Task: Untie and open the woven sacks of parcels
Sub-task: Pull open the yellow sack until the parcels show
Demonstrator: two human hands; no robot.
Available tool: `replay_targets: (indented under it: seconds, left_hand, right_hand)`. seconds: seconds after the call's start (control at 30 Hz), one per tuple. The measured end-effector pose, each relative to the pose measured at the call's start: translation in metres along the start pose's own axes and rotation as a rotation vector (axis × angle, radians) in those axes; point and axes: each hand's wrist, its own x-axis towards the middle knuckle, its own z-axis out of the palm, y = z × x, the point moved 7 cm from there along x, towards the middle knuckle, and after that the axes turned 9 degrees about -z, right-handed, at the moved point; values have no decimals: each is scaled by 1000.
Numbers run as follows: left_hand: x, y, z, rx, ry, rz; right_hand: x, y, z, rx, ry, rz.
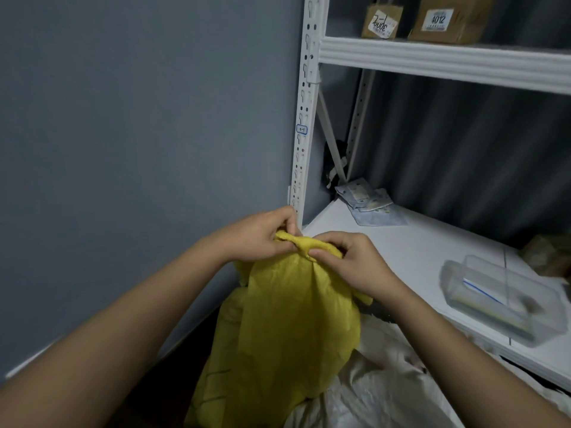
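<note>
A yellow woven sack (287,329) stands upright on the floor in front of me, its top gathered into a twisted knot (301,244). My left hand (262,234) pinches the knot from the left side with curled fingers. My right hand (349,259) pinches the same knot from the right, thumb and fingers closed on the yellow fabric. The sack's mouth is still bunched shut between my hands. A white woven sack (380,384) lies on the floor to the right of the yellow one, partly under the shelf.
A white metal shelving unit (304,125) stands at right against a grey wall. Its low shelf (411,251) holds flat parcel bags (367,205) and a clear plastic box (500,301). Two cardboard boxes (438,18) sit on the upper shelf.
</note>
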Motion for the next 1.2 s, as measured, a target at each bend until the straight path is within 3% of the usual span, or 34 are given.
replay_targets:
  seconds: [0.1,0.17,0.33,0.4,0.53,0.63,0.7,0.8,0.9,0.97,1.03,1.13,1.17,1.2]
  left_hand:
    - [2,-4,11,15,-107,-50]
    - [4,1,18,69,-150,-27]
    - [4,7,22,55,-263,-89]
    - [5,9,17,97,-227,-65]
    - [2,21,7,345,55,83]
    - [-14,23,6,329,298,171]
    - [-30,9,7,265,541,89]
    - [-63,-21,17,-81,803,-294]
    - [-63,-29,49,-666,575,-499]
    - [-50,-28,62,-951,424,-534]
    - [-43,-33,63,-943,438,-586]
    - [-52,-46,67,-859,486,-625]
    - [-59,-48,68,-839,489,-609]
    - [-65,-49,70,-809,483,-584]
  right_hand:
    - [-8,-26,2,-628,64,-424]
    - [-12,-30,9,-787,34,-511]
    - [-16,-25,8,-758,-1,-506]
    - [-19,-22,11,-700,-5,-492]
    - [-11,-1,18,-66,-108,33]
    - [-9,12,21,60,-12,122]
    - [-13,17,17,53,148,141]
    - [-28,18,16,-136,306,128]
    - [-35,-12,23,-604,345,-170]
    - [-42,-28,41,-805,314,-324]
    - [-50,-30,65,-835,187,-367]
    - [-62,-18,92,-434,-234,-149]
    - [-67,-16,89,-258,-306,-44]
    - [-68,-20,77,-163,-267,-21]
